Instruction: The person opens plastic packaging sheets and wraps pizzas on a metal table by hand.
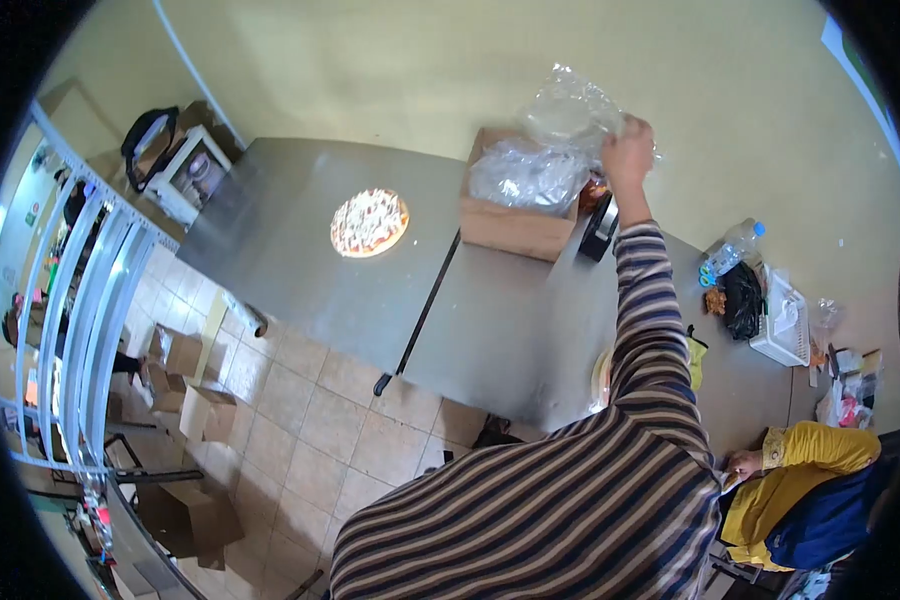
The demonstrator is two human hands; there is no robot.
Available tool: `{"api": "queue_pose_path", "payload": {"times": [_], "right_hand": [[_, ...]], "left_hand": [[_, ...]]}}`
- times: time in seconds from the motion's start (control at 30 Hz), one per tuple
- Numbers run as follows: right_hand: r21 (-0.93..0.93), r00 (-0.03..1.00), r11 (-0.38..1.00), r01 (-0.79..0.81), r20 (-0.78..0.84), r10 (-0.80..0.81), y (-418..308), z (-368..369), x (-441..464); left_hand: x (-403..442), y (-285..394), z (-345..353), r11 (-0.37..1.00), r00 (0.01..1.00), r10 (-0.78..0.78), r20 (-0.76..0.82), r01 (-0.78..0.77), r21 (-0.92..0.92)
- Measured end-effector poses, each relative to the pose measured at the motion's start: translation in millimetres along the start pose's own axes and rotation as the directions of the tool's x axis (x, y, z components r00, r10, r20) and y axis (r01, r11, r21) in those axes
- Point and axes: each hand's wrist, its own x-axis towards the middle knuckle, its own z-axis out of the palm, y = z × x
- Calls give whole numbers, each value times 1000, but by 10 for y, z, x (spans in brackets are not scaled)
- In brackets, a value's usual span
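At the wall side of the middle metal table (pixel 505 335), right hand (pixel 629 155) raised over the back right corner of an uncovered cardboard box (pixel 515 232); fingers bent together, pinching a clear plastic bag (pixel 568 105) near its right edge, the rest of the film standing up above the box. Left hand outside the frame. A crumpled heap of clear plastic (pixel 530 176) fills the box; whether it is joined to the pinched film cannot be told through the glare. Main risk, as judged: thin film clings, so one pull could bring several pieces out together, or stretch and tear the gripped edge. Second risk: the box looks light (nothing but plastic visible inside), so a snagged layer could drag or tip it; its near left corner sits close to the gap between the tables. Third: a black object (pixel 599 230), perhaps a tape dispenser, and a jar (pixel 592 192) with reddish-brown contents crowd the box's right side, beside the striped sleeve (pixel 645 310); a low sweep of the forearm could knock either. Fourth: the topped pizza (pixel 369 223) lies uncovered on the left table (pixel 285 265), well apart from the box; loose film swung that way could trail across its pale topping and smear it. A co-worker's yellow sleeve (pixel 825 450) is well apart, an unlikely cause of a bump.
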Motion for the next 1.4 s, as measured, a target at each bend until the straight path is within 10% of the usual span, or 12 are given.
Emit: {"api": "queue_pose_path", "payload": {"times": [0.13,0.27,0.4,0.5,0.7,0.8,0.9,1.2,1.4], "right_hand": [[-132,866,857,498,129,-484,-248,478,433],[-223,614,580,783,134,-778,-298,867,677],[-230,557,516,825,182,-810,-201,906,855],[-245,563,533,810,70,-823,-129,703,942],[-374,753,676,635,106,-649,286,-221,1054],[-315,877,819,480,175,-447,572,-660,1013],[-316,867,808,498,200,-456,787,-925,814],[-433,984,898,84,-104,-142,1009,-1949,507],[119,901,951,-286,-303,309,617,-2617,-377]], "left_hand": [[-149,1267,-369,938,886,330,-326,-348,5],[-777,3442,-883,381,256,820,-512,-911,156],[-1912,5381,-1280,-250,-340,824,-453,-936,248],[-2551,6404,-1285,-317,-444,851,-279,-860,401],[-2793,7394,-961,-135,-169,985,-39,-890,436],[-2358,7767,-751,-77,-77,995,61,-997,-6],[-2598,7637,-1019,-5,22,976,215,-992,124],[-2204,7818,-994,19,40,946,322,-998,67],[-2262,7889,-1085,-296,-222,936,273,-916,270]]}}
